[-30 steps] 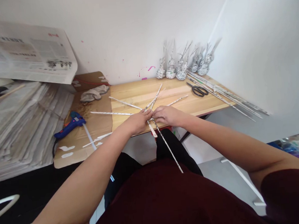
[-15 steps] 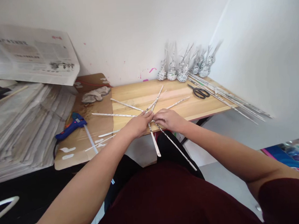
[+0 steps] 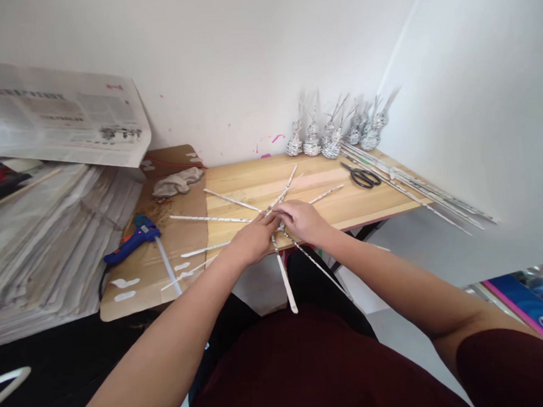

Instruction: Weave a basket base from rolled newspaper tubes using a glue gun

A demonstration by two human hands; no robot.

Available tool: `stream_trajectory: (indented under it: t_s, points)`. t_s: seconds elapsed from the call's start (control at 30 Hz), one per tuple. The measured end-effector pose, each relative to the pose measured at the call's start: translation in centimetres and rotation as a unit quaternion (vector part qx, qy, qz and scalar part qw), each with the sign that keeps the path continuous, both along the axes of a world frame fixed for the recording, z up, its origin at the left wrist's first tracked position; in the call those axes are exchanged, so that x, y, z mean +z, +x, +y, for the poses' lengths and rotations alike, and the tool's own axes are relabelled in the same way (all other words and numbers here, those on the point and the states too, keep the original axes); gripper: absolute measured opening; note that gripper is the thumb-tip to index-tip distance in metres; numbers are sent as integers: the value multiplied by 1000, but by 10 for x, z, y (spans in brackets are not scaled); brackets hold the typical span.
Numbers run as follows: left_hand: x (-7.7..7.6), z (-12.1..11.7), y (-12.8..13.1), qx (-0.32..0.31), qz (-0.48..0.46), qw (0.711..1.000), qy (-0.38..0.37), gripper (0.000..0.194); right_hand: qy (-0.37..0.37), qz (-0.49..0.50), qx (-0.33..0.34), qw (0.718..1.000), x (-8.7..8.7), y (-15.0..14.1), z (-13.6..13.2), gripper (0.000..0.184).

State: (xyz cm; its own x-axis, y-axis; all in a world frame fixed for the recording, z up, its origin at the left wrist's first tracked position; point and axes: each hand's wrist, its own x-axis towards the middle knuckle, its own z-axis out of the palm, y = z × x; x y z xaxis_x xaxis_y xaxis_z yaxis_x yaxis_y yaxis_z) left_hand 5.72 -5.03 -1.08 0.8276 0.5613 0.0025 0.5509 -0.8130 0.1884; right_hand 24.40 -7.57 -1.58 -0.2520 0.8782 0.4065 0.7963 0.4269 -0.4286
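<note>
Several thin sticks of rolled newspaper radiate like spokes from a crossing under my hands, at the front edge of the wooden table. My left hand (image 3: 256, 237) presses its fingers onto the crossing and holds the newspaper sticks (image 3: 211, 219) there. Close against its fingertips, my right hand (image 3: 305, 219) is closed in a pinch on the sticks at the same crossing. One pale stick (image 3: 286, 284) points down toward my lap. Beside it a printed stick (image 3: 311, 260) slants down to the right. My fingers hide the middle of the crossing.
Scissors (image 3: 363, 176) and a bundle of newspaper sticks (image 3: 420, 187) lie at the right. Woven newspaper figures (image 3: 312, 142) stand along the wall. At left are a blue glue gun (image 3: 136, 239) and gloves (image 3: 177, 182) on cardboard (image 3: 183, 226), beside stacked newspapers (image 3: 63, 245).
My right hand has shifted slightly away from me, its fingers now nearer the left fingertips' far side. The left hand stays on the crossing. The whole view has tilted slightly upward.
</note>
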Motion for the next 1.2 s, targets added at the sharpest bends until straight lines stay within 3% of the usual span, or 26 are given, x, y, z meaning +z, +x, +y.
stream_trajectory:
  t_s: [0.17, 0.43, 0.63, 0.8, 0.97, 1.2]
  points:
    - [6, -9, 2, 56, 0, 998, -24, 62, 2, -44, -7, 999, -3, -8, 19, 32]
    - [7, -16, 4, 107, 33, 993, -27, 67, -56, -111, -26, 992, 2, -5, 50, 19]
    - [2, -17, 4, 108, 31, 992, 53, 61, -52, -178, -32, 982, 10, -3, 56, 15]
    - [-3, -18, 5, 107, 41, 991, 73, 58, -51, -166, -66, 983, 17, -6, 51, 13]
    - [-11, -19, 8, 109, 38, 989, 90, 57, -56, -169, -40, 983, 21, -4, 51, 15]
    - [-4, -18, 7, 97, 17, 993, 60, 58, -120, -49, -71, 989, 28, -1, 55, 13]
